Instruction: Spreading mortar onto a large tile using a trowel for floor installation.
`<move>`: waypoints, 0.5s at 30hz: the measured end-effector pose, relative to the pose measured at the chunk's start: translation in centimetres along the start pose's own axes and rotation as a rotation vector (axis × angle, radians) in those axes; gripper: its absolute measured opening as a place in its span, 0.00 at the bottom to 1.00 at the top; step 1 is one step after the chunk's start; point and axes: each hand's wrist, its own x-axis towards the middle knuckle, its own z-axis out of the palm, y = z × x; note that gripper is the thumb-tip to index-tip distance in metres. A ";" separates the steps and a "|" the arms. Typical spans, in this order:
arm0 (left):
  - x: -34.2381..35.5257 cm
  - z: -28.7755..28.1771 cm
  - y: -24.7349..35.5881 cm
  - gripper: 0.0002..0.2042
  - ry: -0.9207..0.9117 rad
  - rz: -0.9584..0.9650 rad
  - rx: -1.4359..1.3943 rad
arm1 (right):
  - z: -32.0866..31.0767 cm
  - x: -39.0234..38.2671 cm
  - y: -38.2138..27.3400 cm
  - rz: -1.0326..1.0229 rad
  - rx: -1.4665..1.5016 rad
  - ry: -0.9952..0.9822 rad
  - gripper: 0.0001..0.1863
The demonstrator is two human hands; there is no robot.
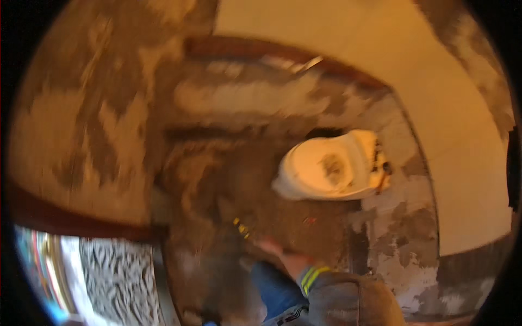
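My right hand (270, 246) reaches in from the lower right, below a grey sleeve with a bright yellow striped cuff. Motion blurs its fingers, but they seem closed round the near end of a yellow-and-black handled tool (241, 228). That tool points away to the left, low over the brown, dirty floor (201, 244); its far end melts into the dark floor, so its kind is unclear. Beyond and to the right stands a white toilet bowl (315, 168), stained inside, with small dark and orange items on its rear part. My left hand does not show.
Tiled wall (462, 163) runs along the back and right above rough, patchy plaster (402, 228). A reddish-brown ledge (255, 51) carries a thin light strip. At lower left, an opening shows grey rippled material (119, 277). A blue-trousered leg (274, 288) is near my arm.
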 end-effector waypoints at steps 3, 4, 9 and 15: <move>-3.6 13.1 10.9 0.28 -0.299 0.123 0.187 | -7.6 -6.5 20.2 -0.054 -0.243 -0.097 0.27; -5.0 18.2 14.8 0.29 -0.451 0.181 0.254 | -9.0 -9.5 32.1 -0.424 -0.530 0.120 0.24; -12.4 24.7 24.6 0.29 -0.617 0.408 0.369 | -14.1 -30.5 42.3 -0.328 -0.705 0.361 0.11; -15.8 19.9 28.8 0.30 -0.738 0.527 0.369 | -9.2 -40.4 34.7 0.142 -0.411 0.357 0.11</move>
